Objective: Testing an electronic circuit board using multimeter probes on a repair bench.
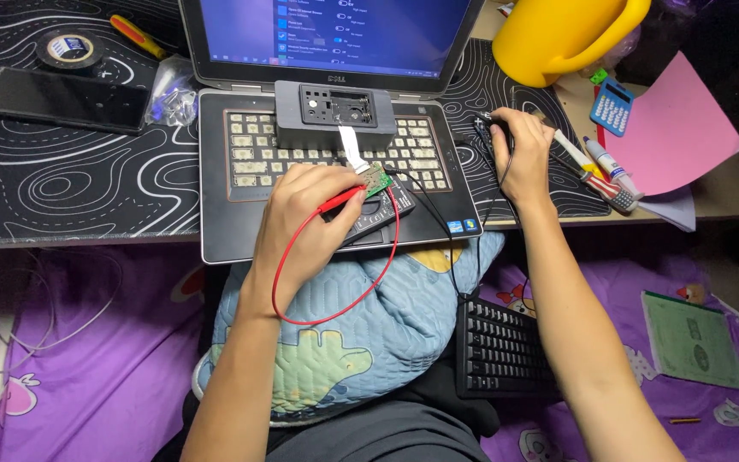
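My left hand (pixel 305 218) rests on the laptop's palm rest and holds a red probe (pixel 344 199) whose tip touches a small green circuit board (pixel 376 179). A red wire (pixel 335 316) loops from the probe down over a blue cushion. Under the hand lies a dark meter (pixel 378 216). A white ribbon cable (pixel 352 150) joins the board to a grey boxy part (pixel 335 115) lying on the keyboard. My right hand (pixel 523 154) grips a dark mouse (pixel 496 128) beside the laptop (pixel 241 214); a black wire (pixel 459 248) runs down from there.
A black phone (pixel 62 98), tape roll (pixel 68 50), screwdriver (pixel 137 36) and bag of screws (pixel 173 94) lie on the patterned mat at left. A yellow jug (pixel 558 34), calculator (pixel 611 106), pens (pixel 596 162) and pink paper (pixel 677 128) sit right. A black keyboard (pixel 502 346) and green notebook (pixel 694 338) lie below.
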